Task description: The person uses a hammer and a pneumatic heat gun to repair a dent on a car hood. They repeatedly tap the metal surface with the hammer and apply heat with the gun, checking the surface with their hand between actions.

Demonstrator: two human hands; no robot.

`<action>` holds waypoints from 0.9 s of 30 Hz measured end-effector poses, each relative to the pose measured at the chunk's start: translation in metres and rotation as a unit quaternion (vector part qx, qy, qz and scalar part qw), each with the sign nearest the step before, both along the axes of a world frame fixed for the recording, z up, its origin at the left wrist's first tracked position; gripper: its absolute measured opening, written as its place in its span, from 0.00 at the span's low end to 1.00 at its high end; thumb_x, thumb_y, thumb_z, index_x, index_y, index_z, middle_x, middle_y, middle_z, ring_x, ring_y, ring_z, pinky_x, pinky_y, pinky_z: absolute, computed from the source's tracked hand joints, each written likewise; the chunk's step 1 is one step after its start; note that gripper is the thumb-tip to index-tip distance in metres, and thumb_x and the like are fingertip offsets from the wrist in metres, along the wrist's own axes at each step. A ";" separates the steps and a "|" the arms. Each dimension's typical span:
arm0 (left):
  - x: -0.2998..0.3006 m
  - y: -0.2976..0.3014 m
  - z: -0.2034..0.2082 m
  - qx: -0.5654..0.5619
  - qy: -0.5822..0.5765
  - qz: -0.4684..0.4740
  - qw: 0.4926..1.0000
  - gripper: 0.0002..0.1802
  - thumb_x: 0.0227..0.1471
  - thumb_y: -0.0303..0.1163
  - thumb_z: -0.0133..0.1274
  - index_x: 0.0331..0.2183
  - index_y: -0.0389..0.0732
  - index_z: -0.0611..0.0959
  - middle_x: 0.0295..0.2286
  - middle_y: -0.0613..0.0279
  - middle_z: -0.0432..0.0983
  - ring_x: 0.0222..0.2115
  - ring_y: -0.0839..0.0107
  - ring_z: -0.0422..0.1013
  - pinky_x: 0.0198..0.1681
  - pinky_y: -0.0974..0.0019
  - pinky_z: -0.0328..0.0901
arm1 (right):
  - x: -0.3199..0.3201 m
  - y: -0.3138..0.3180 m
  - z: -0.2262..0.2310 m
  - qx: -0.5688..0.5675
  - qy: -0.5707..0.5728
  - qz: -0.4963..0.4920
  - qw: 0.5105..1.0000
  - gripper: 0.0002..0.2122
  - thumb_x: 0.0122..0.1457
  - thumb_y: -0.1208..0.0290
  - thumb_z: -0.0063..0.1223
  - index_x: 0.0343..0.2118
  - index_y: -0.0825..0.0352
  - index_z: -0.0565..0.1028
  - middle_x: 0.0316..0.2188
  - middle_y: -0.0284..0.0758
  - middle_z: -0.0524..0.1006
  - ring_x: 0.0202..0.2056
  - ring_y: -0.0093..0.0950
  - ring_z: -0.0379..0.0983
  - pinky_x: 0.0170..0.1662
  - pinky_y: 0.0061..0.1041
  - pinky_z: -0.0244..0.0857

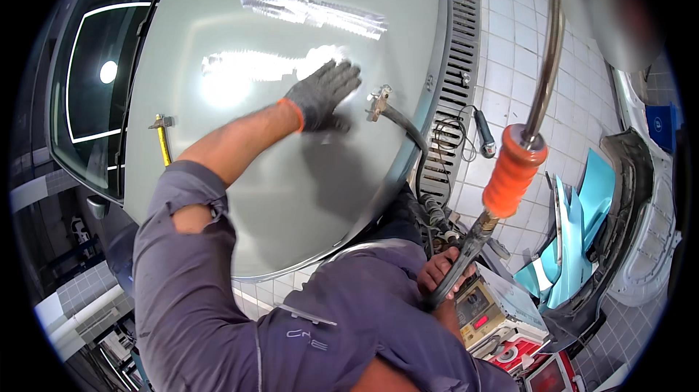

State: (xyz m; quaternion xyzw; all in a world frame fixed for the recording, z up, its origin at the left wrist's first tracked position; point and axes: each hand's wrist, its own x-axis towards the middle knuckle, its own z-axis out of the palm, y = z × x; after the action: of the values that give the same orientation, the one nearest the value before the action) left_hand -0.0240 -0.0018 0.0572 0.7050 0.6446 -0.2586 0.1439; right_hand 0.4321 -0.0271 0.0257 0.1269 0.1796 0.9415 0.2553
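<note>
My left hand (324, 95), in a dark grey glove with an orange cuff, lies flat with its fingers stretched out over the pale grey-green car hood (284, 224). It is beside two shiny, bare-metal patches, the nearer patch (251, 65) touching its fingertips in view. To its right, a metal clamp (378, 103) with a thick dark cable sits on the hood. My right hand (443, 273), bare, is wrapped round the dark lower shaft of a slide hammer (514, 170). This tool has a ribbed orange grip and a long metal rod rising toward the top edge.
A yellow-handled hammer (161, 138) lies near the windshield. On the tiled floor are an angle grinder (483, 132) with its cord, a drain grate (460, 20), teal body panels (575, 239) and a dark bumper (619, 195). A boxy machine (502, 308) stands below my right hand.
</note>
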 end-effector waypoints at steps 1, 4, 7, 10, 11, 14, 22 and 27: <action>-0.013 0.012 -0.012 0.087 -0.031 0.043 0.995 0.50 0.57 0.60 0.51 0.68 0.39 0.54 0.70 0.53 0.42 0.72 0.58 0.35 0.74 0.55 0.33 | -0.001 0.002 -0.002 -0.018 0.008 -0.004 1.000 0.18 0.56 0.61 0.53 0.45 0.67 0.73 0.18 0.34 0.77 0.16 0.24 0.77 0.19 0.21 0.68; -0.019 0.034 -0.022 0.138 -0.019 0.074 0.987 0.52 0.56 0.64 0.49 0.68 0.39 0.56 0.70 0.52 0.43 0.71 0.57 0.37 0.74 0.54 0.33 | -0.003 0.019 0.009 -0.037 -0.002 -0.001 0.999 0.25 0.56 0.60 0.53 0.55 0.69 0.71 0.18 0.34 0.77 0.17 0.25 0.77 0.19 0.21 0.68; 0.002 0.009 -0.014 0.070 -0.023 0.017 0.997 0.51 0.56 0.64 0.48 0.68 0.39 0.56 0.70 0.52 0.44 0.71 0.56 0.38 0.74 0.54 0.32 | 0.001 0.021 0.005 -0.036 -0.001 -0.016 0.999 0.28 0.57 0.60 0.52 0.59 0.70 0.69 0.18 0.34 0.77 0.17 0.26 0.77 0.19 0.20 0.68; -0.006 -0.015 -0.022 0.087 -0.065 -0.002 0.994 0.52 0.56 0.63 0.50 0.68 0.38 0.56 0.69 0.50 0.44 0.71 0.56 0.40 0.73 0.53 0.36 | -0.006 0.023 0.014 -0.069 -0.001 -0.029 0.997 0.23 0.58 0.61 0.51 0.53 0.69 0.72 0.18 0.34 0.77 0.17 0.25 0.77 0.20 0.20 0.67; -0.011 -0.008 -0.022 0.131 -0.046 0.044 0.989 0.51 0.56 0.62 0.50 0.67 0.37 0.56 0.69 0.49 0.44 0.71 0.55 0.40 0.73 0.52 0.36 | -0.008 0.024 0.018 -0.083 -0.001 -0.034 0.996 0.20 0.58 0.62 0.51 0.50 0.69 0.73 0.18 0.34 0.77 0.17 0.25 0.77 0.20 0.19 0.67; -0.042 0.012 -0.034 0.264 0.000 0.214 0.940 0.51 0.56 0.60 0.51 0.67 0.35 0.57 0.69 0.45 0.46 0.71 0.53 0.41 0.73 0.51 0.36 | -0.011 0.027 0.016 -0.099 0.038 -0.033 0.994 0.12 0.58 0.63 0.50 0.39 0.65 0.72 0.18 0.34 0.78 0.17 0.25 0.77 0.21 0.19 0.66; -0.008 -0.018 -0.012 0.160 0.014 0.246 0.956 0.55 0.54 0.61 0.53 0.67 0.32 0.54 0.68 0.44 0.45 0.70 0.49 0.40 0.73 0.50 0.36 | -0.020 0.035 0.012 -0.077 0.070 -0.039 0.994 0.09 0.58 0.63 0.49 0.34 0.64 0.70 0.18 0.35 0.78 0.17 0.25 0.77 0.21 0.21 0.66; -0.026 -0.016 -0.023 0.268 0.004 0.232 0.935 0.53 0.55 0.60 0.52 0.66 0.31 0.55 0.66 0.42 0.49 0.69 0.48 0.43 0.72 0.51 0.38 | -0.018 0.032 0.020 -0.098 0.026 -0.006 0.995 0.07 0.58 0.64 0.49 0.33 0.63 0.71 0.17 0.33 0.77 0.17 0.25 0.76 0.21 0.20 0.64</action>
State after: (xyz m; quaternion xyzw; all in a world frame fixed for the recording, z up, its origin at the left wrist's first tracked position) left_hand -0.0499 -0.0174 0.0342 0.5469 0.8363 -0.0384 0.0025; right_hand 0.4140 0.0052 0.0458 0.1270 0.2774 0.9141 0.2672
